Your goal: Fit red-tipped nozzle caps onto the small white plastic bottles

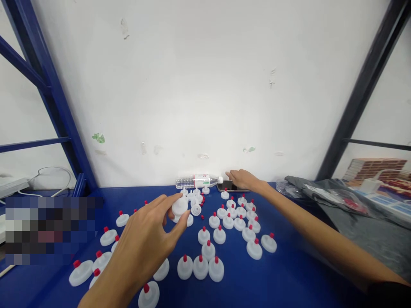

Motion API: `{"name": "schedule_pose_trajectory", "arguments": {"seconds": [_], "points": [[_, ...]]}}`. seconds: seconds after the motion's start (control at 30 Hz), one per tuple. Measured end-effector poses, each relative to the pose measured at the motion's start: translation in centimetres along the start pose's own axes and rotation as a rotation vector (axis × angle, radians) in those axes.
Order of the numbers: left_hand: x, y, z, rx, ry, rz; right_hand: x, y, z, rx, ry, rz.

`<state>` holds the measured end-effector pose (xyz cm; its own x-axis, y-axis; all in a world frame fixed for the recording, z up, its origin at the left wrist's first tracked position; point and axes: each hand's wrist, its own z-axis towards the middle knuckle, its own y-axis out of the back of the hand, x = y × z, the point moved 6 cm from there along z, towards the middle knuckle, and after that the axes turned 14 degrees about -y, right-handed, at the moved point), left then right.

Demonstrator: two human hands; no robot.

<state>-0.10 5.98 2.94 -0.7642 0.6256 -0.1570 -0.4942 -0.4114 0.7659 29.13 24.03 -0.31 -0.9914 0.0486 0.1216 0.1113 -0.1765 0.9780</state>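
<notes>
My left hand [146, 237] is raised over the blue table [289, 273] and pinches a white plastic cap [179, 207] between thumb and fingers. My right hand [244, 179] reaches far across to the back wall, its fingers resting on a dark phone [231, 187] that lies flat there. Next to the phone a clear water bottle [199, 181] with a white cap lies on its side. Several white caps with red tips [205, 261] stand scattered across the table, and a few loose red tips [202, 217] lie among them.
A blue rack post [54, 98] rises at the left and a black one [362, 94] at the right. Grey plastic bags [324, 192] lie at the right edge. A white cable [54, 173] and a power strip [394, 205] sit beyond the posts.
</notes>
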Motion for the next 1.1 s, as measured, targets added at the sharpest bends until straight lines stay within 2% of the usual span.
{"name": "schedule_pose_trajectory", "arguments": {"seconds": [0.1, 0.2, 0.37, 0.57, 0.67, 0.73, 0.87, 0.93, 1.0, 1.1], "points": [[-0.1, 0.1, 0.0, -0.007, -0.008, 0.007, 1.2, 1.4, -0.3, -0.031, 0.108, 0.073], [-0.1, 0.1, 0.1, -0.003, -0.015, 0.016, 4.0, 2.1, -1.5, -0.025, 0.283, 0.154], [-0.1, -0.1, 0.2, 0.023, -0.018, 0.029, 8.3, -0.3, -4.1, 0.132, 0.573, 0.208], [-0.3, 0.0, 0.4, 0.029, -0.029, 0.046, 9.0, -2.6, -4.7, 0.181, 0.658, 0.187], [-0.3, 0.1, 0.3, 0.035, -0.022, 0.037, 8.8, -2.6, -4.5, 0.186, 0.633, 0.150], [-0.2, 0.1, 0.2, 0.034, -0.016, 0.028, 8.3, -2.0, -4.2, 0.153, 0.560, 0.113], [-0.2, -0.1, 0.2, 0.045, -0.013, 0.020, 5.9, 0.0, -2.6, 0.020, 0.284, 0.011], [-0.2, -0.1, 0.3, 0.046, -0.015, 0.020, 4.3, 0.5, -1.9, -0.005, 0.151, -0.048], [-0.3, -0.2, 0.3, 0.051, -0.016, 0.023, 2.9, 0.4, -1.3, 0.023, 0.072, -0.092], [-0.3, -0.2, 0.4, 0.059, -0.020, 0.028, 1.8, 0.0, -0.8, 0.092, 0.045, -0.108]]}}
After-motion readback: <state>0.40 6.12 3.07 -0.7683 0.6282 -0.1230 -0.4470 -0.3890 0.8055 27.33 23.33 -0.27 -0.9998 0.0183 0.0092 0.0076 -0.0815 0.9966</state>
